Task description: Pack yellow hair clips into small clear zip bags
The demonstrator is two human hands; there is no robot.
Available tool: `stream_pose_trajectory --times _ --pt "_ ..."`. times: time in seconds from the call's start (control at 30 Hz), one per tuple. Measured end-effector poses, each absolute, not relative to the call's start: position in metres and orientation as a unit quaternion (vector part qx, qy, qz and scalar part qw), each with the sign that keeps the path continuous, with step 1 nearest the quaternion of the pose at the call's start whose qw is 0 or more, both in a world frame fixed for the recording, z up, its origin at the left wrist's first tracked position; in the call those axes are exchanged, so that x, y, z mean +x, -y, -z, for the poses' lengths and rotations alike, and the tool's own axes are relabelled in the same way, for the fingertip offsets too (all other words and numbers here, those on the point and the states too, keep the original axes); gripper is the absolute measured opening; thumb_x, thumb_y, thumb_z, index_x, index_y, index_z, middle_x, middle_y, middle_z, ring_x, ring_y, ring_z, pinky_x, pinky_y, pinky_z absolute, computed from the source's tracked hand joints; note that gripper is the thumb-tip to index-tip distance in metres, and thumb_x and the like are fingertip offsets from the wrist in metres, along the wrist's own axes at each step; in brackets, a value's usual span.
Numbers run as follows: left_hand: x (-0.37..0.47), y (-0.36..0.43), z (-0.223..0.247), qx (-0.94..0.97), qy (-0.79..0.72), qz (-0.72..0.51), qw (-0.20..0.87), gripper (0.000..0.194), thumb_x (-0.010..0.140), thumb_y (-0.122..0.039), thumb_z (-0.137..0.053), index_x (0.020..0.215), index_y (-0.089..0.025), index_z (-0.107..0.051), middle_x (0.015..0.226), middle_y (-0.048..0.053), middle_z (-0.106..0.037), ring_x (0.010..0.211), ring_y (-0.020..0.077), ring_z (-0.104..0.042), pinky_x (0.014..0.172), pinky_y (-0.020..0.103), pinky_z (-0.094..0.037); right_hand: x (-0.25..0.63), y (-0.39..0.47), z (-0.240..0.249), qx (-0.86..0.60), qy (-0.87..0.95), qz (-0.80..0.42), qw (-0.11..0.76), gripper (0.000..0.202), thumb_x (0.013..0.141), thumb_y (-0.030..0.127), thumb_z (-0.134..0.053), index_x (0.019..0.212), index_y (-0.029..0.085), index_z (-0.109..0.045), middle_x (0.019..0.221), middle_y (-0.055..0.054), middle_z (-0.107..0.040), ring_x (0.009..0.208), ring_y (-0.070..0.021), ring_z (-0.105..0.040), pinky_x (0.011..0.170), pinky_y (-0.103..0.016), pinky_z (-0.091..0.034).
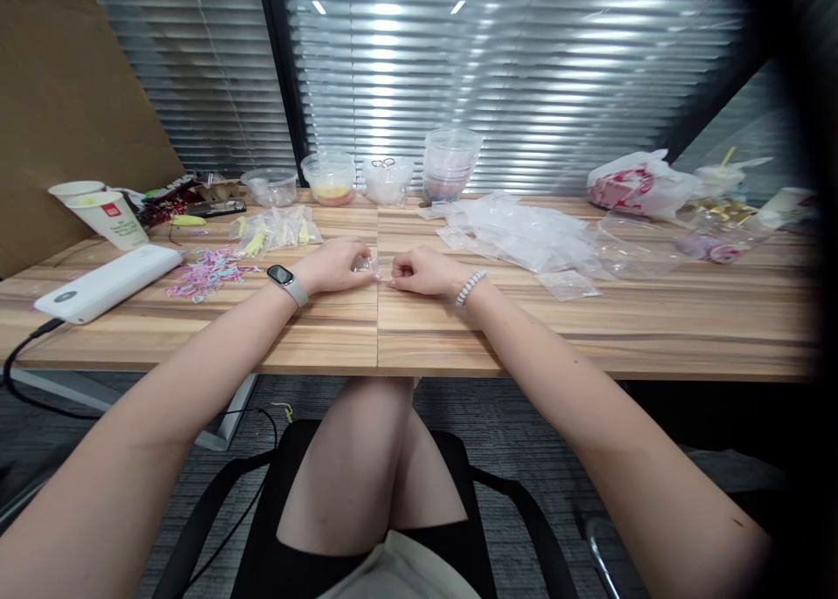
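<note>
Over the seam of the wooden table, my left hand [337,265] has its thumb and fingers closed around a small clear plastic bag [365,265]. Just right of it, my right hand [425,272] is curled with thumb and forefinger in a pinch; anything between those fingertips is too small to make out. The two hands are close but apart. Left of my left hand lies a loose pile of small pink, white and blue pieces [206,271]. Behind it are filled clear bags with yellow pieces [278,230]. A heap of flat clear bags [524,232] spreads beyond my right hand.
Clear plastic tubs [328,180] line the back edge before the blinds, one with scissors [383,163] on top. At left are a white cabled device [108,283] and paper cups [108,219]. A red-and-white plastic bag [642,184] lies at back right.
</note>
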State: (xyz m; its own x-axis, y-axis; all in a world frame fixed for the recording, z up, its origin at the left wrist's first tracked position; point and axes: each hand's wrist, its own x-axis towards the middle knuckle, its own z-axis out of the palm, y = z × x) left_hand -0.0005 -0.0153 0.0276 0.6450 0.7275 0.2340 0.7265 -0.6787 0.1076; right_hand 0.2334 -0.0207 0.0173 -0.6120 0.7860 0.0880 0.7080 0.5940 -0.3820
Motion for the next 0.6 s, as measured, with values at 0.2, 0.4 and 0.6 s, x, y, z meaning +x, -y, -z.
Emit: stream_pose_trajectory --times 0.2,0.4,0.6 --pt "0.0007 0.014 -0.0281 0.916 -0.371 -0.154 -0.023 0.043 0.088 -0.048 -0.058 0.112 -0.013 -0.065 0.112 0.011 -0.065 0.102 0.0257 -0.061 0.091 0.036 -0.046 0.2344 0.0171 -0.0136 -0.409 0.889 -0.152 0.14 0.025 0.084 0.039 -0.062 0.078 0.015 -0.058 0.072 -0.002 -0.06 0.062 -0.0119 -0.048 0.059 -0.026 -0.03" --pt "-0.0011 0.0128 -0.0288 0.918 -0.364 -0.158 -0.016 0.038 0.09 -0.046 -0.058 0.104 -0.013 -0.067 0.11 0.011 -0.065 0.1 0.024 -0.061 0.089 0.035 -0.047 0.235 0.0143 -0.0114 -0.4 0.892 -0.155 0.141 0.023 0.083 0.037 -0.061 0.077 0.016 -0.057 0.071 -0.002 -0.06 0.061 -0.012 -0.049 0.059 -0.026 -0.031" --pt "-0.0013 0.0124 -0.0285 0.919 -0.356 -0.166 -0.015 0.034 0.09 -0.041 -0.058 0.109 -0.014 -0.067 0.113 0.01 -0.064 0.102 0.0233 -0.061 0.093 0.035 -0.046 0.2359 0.0108 -0.0084 -0.394 0.894 -0.153 0.147 0.023 0.082 0.038 -0.062 0.077 0.016 -0.058 0.071 -0.002 -0.061 0.061 -0.0122 -0.049 0.058 -0.026 -0.031"
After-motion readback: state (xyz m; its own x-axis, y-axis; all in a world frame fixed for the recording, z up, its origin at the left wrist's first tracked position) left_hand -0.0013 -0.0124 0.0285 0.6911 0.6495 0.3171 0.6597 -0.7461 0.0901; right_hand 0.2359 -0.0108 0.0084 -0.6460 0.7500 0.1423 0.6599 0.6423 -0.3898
